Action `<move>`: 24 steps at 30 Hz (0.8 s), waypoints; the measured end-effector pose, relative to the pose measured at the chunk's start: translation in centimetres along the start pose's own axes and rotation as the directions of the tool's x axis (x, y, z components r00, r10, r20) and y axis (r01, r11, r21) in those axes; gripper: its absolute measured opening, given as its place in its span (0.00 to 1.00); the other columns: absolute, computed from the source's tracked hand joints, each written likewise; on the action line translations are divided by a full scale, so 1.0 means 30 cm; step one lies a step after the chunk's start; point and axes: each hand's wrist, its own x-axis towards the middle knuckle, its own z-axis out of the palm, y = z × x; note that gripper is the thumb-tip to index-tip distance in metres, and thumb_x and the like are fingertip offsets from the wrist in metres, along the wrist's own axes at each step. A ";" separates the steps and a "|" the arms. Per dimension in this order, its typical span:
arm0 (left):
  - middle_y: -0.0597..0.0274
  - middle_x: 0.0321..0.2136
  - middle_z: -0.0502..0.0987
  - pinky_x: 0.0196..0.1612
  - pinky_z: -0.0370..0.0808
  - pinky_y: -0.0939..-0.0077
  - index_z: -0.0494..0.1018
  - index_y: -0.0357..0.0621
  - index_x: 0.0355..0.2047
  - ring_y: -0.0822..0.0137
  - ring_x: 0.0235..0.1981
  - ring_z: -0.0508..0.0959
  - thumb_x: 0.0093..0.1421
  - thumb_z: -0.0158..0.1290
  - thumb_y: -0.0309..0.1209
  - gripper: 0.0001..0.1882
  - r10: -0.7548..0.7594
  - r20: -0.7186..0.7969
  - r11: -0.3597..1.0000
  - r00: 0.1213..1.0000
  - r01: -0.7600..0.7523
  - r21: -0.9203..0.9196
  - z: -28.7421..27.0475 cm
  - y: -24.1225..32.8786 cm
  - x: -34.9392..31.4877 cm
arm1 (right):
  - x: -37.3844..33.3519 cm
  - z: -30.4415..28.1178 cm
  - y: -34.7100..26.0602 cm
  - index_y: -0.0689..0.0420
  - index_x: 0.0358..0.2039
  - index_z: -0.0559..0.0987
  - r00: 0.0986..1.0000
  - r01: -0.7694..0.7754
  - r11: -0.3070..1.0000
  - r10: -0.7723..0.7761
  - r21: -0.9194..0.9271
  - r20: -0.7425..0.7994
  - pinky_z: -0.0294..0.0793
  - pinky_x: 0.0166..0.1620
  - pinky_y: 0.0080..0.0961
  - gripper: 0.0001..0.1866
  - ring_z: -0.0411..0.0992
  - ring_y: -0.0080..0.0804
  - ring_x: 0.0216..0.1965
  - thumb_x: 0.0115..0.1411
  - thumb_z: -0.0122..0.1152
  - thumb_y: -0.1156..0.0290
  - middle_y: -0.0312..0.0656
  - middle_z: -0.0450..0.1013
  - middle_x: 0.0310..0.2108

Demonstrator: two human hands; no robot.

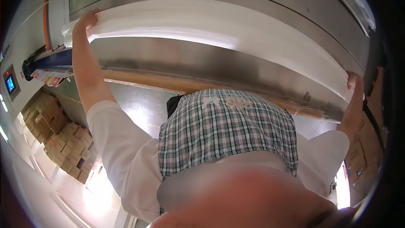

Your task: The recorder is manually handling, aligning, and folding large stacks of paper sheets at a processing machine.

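Note:
A long white sheet [202,19] of thin, smooth material stretches across a metal machine [168,55], lengthwise from left to right. At its left end, my left hand [88,19] has its fingers closed on the edge. Far off to the right, my right hand [353,82] grips the other end, its fingers partly hidden behind the wrist. Both my arms are spread wide. Between the hands the sheet looks taut, with a few lengthwise folds and a bright shine along its lower side.
A brown board edge [147,83] runs along the machine's near side, close to my checked apron [228,131]. At left are a blue bar [52,61], printed papers [50,77] and a control panel with a lit screen [10,83]. Cardboard boxes [69,150] are stacked beyond.

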 end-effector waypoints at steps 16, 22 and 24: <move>0.55 0.34 0.75 0.40 0.71 0.75 0.72 0.40 0.33 0.59 0.36 0.76 0.48 0.50 0.19 0.11 0.180 -0.865 0.746 0.467 -0.639 -0.189 0.312 0.747 -0.778 | -0.128 0.002 -0.302 0.56 0.46 0.71 0.261 0.749 0.624 0.030 0.222 -0.965 0.65 0.47 0.21 0.15 0.68 0.26 0.45 0.58 0.50 0.71 0.40 0.71 0.42; 0.56 0.34 0.73 0.44 0.70 0.70 0.70 0.37 0.36 0.61 0.37 0.74 0.55 0.47 0.24 0.08 -0.375 -0.695 0.346 0.613 -0.603 -0.719 0.452 0.630 -0.718 | -0.587 -0.225 -1.141 0.57 0.44 0.72 0.089 0.818 0.566 -0.296 -0.100 -0.951 0.68 0.44 0.21 0.13 0.70 0.26 0.41 0.58 0.48 0.75 0.39 0.72 0.40; 0.55 0.39 0.69 0.47 0.68 0.63 0.65 0.37 0.43 0.60 0.41 0.70 0.59 0.42 0.31 0.14 -0.437 -0.276 -0.611 0.856 -0.508 -0.607 0.451 0.507 -0.669 | -0.681 -0.266 -1.340 0.56 0.43 0.73 -0.005 0.886 0.439 -0.316 -0.151 -0.949 0.68 0.44 0.21 0.12 0.71 0.27 0.41 0.57 0.49 0.76 0.40 0.72 0.39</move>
